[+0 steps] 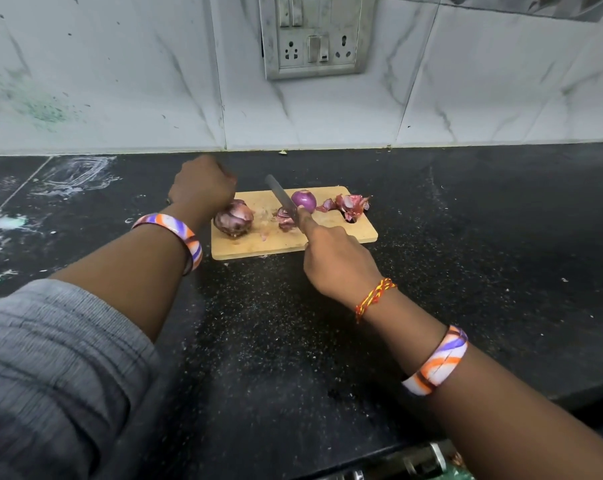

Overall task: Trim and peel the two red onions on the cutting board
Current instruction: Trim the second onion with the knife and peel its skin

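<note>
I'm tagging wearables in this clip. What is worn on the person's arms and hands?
Left arm: a grey ribbed sleeve pushed up the forearm, and a white bangle with orange and purple swirls. Right arm: a red-and-yellow thread tied at the wrist and a matching swirled bangle. No gloves or rings are visible.

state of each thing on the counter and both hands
unpeeled red onion: skin on, left hand touching it
peeled purple onion: skin off, untouched
steel knife: gripped by right hand
papery onion skins: piled on wooden cutting board right end
</note>
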Motion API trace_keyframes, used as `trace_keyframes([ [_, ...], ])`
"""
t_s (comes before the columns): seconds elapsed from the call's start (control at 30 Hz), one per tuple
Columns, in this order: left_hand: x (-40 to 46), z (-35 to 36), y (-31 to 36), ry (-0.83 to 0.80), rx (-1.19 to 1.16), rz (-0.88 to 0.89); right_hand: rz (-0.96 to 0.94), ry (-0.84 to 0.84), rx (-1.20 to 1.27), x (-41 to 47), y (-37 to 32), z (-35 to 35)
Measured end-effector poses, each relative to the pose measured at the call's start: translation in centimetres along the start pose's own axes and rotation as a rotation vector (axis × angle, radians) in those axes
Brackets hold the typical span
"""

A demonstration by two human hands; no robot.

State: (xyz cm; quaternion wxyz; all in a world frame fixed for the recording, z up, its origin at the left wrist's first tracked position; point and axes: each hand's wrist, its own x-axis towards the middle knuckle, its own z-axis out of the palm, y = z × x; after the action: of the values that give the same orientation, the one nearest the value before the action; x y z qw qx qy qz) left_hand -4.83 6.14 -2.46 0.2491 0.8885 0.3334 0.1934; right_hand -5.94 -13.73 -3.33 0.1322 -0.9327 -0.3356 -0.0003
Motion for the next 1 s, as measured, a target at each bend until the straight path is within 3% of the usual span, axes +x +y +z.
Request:
trace_keyframes([
  [0.1,0.6,-0.6,0.2,-0.123,0.049,0.064,0.021,-0.004,0.014,0.1,0.1,0.0],
  [0.2,0.3,-1.5,1.1,-0.438,0.016,0.113,0.023,-0.005,0.032,0.1,0.2,0.0],
  [0.27,-0.3,-2.1,1.5,-0.663,0.182,0.135,0.022,-0.008,0.048,0.0,0.2,0.0],
  [0.33,-0.5,-1.8,1.4,-0.786,0.331,0.147,0.022,-0.012,0.063,-0.1,0.3,-0.1],
  [0.43,-0.2,-1.1,0.7,-0.723,0.233,0.149,0.017,0.002,0.103,-0.3,0.5,-0.2],
  [0.53,-0.6,-0.6,1.0,-0.658,-0.223,0.057,0.033,0.038,0.184,-0.5,0.8,-0.3],
  [0.6,-0.8,0.3,0.9,-0.590,-0.361,0.068,0.053,0.054,0.241,-0.6,1.0,-0.4],
  [0.83,-1.9,2.5,-1.2,-0.337,0.039,0.242,0.088,-0.030,0.397,-0.8,0.9,-0.6],
  [1.0,-2.3,2.8,-2.3,-0.254,-0.001,0.337,0.056,-0.094,0.448,-0.8,0.2,0.4],
])
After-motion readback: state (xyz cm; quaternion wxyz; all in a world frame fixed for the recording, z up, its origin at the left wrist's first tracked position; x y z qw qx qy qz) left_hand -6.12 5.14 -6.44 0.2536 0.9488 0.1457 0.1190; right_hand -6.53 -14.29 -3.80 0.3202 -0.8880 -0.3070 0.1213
